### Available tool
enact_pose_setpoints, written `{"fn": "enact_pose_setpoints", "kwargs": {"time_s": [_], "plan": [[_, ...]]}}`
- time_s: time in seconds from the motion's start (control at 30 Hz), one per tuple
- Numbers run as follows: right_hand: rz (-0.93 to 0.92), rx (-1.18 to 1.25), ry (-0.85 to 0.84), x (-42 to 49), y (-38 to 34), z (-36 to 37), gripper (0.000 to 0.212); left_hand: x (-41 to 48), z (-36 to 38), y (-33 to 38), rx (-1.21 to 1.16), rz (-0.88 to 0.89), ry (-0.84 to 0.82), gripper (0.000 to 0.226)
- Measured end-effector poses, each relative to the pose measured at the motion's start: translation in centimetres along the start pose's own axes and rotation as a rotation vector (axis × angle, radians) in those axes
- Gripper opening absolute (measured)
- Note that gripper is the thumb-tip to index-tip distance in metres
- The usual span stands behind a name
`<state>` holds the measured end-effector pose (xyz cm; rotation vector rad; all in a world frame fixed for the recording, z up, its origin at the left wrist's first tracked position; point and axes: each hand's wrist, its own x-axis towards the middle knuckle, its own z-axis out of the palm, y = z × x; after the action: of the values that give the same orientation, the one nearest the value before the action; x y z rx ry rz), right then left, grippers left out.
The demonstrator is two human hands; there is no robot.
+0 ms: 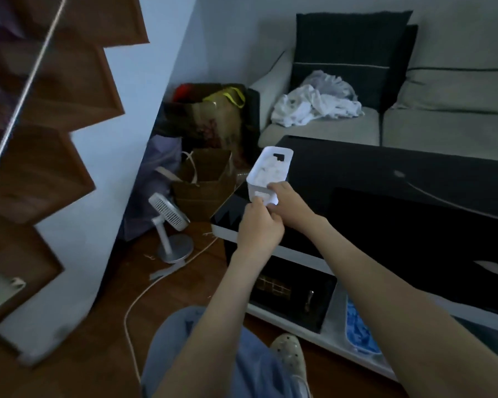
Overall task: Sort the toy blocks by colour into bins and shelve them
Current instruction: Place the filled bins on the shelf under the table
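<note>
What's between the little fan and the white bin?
In the head view, an open brown paper bag stands between the fan and the bin.

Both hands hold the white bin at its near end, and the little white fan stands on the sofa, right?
Not quite. In the head view the left hand and right hand do hold the white bin at its near end, but the white fan stands on the wooden floor, not the sofa.

2 hands gripping white bin, dark table
</note>
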<state>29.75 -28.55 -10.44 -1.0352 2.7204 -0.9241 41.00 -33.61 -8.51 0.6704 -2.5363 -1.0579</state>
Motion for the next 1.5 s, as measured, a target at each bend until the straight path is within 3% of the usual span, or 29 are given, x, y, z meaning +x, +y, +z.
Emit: {"fn": "enact_pose_setpoints", "kwargs": {"time_s": [0.1,0.23,0.47,0.53,0.63,0.83,1.0,1.13,1.27,1.5], "plan": [[0.045,0.016,0.145,-1.1,0.6,-0.7,0.031,-0.5,0.5,-0.1,0.049,0.063,0.100,0.044],[0.091,0.205,0.310,-6.0,3.6,-2.9,0.043,-2.0,2.6,0.7,0.299,0.300,0.207,0.068],[0.154,0.252,0.485,-17.2,9.9,-8.6,0.043,-3.8,6.6,1.5,0.706,0.649,0.053,0.087],[0.189,0.289,0.510,-20.1,11.2,-9.9,0.043,-4.6,7.4,1.6,0.767,0.764,0.067,0.080],[0.222,0.288,0.550,-23.8,12.5,-11.3,0.041,-6.1,8.8,2.8,0.707,0.983,0.155,0.045],[0.298,-0.154,0.595,-28.7,13.2,-11.6,0.025,-10.9,11.2,5.3,0.610,1.157,0.047,0.035],[0.314,-0.424,0.496,-32.8,12.4,-10.5,0.052,-15.9,12.9,5.7,0.521,1.213,-0.015,0.034],[0.245,-0.523,0.253,-35.6,12.8,-8.5,0.082,-18.6,14.2,5.1,0.535,1.239,-0.075,0.035],[0.195,-0.450,0.074,-37.8,14.9,-5.9,0.056,-20.1,16.7,4.1,0.554,1.196,-0.159,0.042],[0.257,-0.421,0.019,-39.1,19.2,-2.8,0.045,-21.1,21.4,0.8,0.529,1.118,-0.258,0.031]]}}
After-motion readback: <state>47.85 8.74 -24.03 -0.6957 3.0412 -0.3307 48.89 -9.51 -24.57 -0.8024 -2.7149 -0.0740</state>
